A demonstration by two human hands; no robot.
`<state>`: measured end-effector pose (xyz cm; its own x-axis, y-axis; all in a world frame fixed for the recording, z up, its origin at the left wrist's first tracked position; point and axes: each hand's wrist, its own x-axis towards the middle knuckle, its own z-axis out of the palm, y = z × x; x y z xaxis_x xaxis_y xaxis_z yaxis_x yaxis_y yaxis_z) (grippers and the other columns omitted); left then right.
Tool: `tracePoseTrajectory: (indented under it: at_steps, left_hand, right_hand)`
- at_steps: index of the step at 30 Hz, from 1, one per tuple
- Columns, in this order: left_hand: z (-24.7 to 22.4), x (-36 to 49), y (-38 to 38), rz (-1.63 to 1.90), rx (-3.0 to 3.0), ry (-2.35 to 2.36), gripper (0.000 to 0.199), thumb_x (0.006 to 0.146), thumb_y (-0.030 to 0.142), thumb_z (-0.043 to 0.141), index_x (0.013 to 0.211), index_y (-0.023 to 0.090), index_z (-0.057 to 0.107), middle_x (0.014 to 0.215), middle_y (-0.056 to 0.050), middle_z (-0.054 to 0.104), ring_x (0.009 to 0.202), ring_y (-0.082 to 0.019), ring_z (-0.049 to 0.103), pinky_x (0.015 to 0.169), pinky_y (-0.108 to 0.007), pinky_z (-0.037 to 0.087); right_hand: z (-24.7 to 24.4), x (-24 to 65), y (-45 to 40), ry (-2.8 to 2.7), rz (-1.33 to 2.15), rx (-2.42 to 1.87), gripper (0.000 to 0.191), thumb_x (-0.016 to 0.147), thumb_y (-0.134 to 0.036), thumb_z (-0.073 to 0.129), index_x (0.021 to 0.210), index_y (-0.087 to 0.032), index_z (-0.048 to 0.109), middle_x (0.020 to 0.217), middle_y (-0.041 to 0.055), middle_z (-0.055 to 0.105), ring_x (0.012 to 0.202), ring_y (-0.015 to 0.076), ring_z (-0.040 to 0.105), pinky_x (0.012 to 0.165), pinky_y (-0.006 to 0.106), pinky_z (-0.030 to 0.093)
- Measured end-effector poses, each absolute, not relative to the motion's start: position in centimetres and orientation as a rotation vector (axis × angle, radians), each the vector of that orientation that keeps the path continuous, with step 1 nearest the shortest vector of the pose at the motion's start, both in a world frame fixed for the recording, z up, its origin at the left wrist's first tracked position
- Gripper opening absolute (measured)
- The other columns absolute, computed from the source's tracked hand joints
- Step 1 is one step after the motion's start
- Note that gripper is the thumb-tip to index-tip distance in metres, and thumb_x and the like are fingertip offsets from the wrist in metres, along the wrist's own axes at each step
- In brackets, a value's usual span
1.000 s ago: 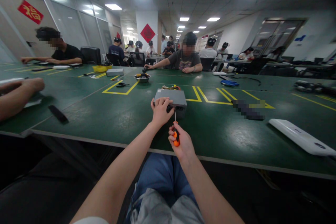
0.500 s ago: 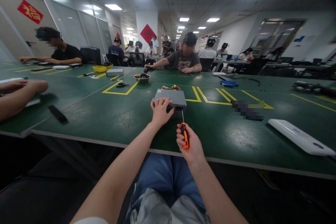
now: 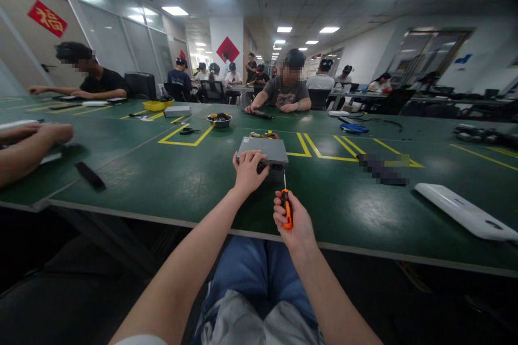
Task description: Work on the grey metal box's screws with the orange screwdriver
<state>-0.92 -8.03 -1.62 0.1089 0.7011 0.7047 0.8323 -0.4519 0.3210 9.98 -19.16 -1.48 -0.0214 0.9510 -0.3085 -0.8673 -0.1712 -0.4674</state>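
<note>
A grey metal computer power supply [image 3: 265, 146] rests on the green table in front of me, its coloured wires [image 3: 263, 135] at the far side. My left hand [image 3: 251, 170] grips its near left edge, fingers over the top face. In my right hand [image 3: 294, 218] is a screwdriver [image 3: 287, 210] with an orange and black handle, fist wrapped round it. The thin shaft points away from me, its tip at the near right corner of the power supply. Whether the tip sits in a screw is too small to tell.
Beyond the power supply stands a metal bowl [image 3: 219, 120] with tools. Pliers [image 3: 188, 130] lie left of it. A white device [image 3: 461, 210] and a blurred dark item [image 3: 382, 170] lie to the right. Co-workers sit opposite and at left, one forearm [image 3: 36, 143] on the table.
My right hand and the screwdriver have shifted slightly to the right. My left hand and the power supply stay put. The person opposite has drawn an arm inward with a dark object.
</note>
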Motion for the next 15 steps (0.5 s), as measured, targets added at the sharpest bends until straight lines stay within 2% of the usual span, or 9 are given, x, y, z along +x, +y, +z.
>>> tracePoseTrajectory:
  at_steps: [9,15]
  left_hand:
    - [-1.62,-0.87,-7.92,-1.256,-2.209,-1.545,0.025,0.076,0.034,0.059,0.101,0.030,0.057,0.118,0.000,0.056,0.116,-0.023,0.042,0.109,-0.047,0.011]
    - [-1.64,-0.92,-7.92,-1.279,-2.207,-1.534,0.025,0.075,0.034,0.060,0.100,0.029,0.057,0.117,0.000,0.057,0.115,-0.023,0.043,0.109,-0.047,0.010]
  right_hand:
    - [-1.26,9.89,-19.19,-0.174,1.607,-0.658,0.027,0.091,-0.022,0.037,0.076,-0.009,0.056,0.055,-0.0008,0.050,0.035,0.0011,0.037,0.027,0.009,0.027]
    - [-1.32,9.71,-19.06,-0.168,1.547,-0.671,0.017,0.086,-0.020,0.048,0.072,-0.012,0.053,0.057,-0.0019,0.050,0.036,0.0011,0.036,0.027,0.009,0.027]
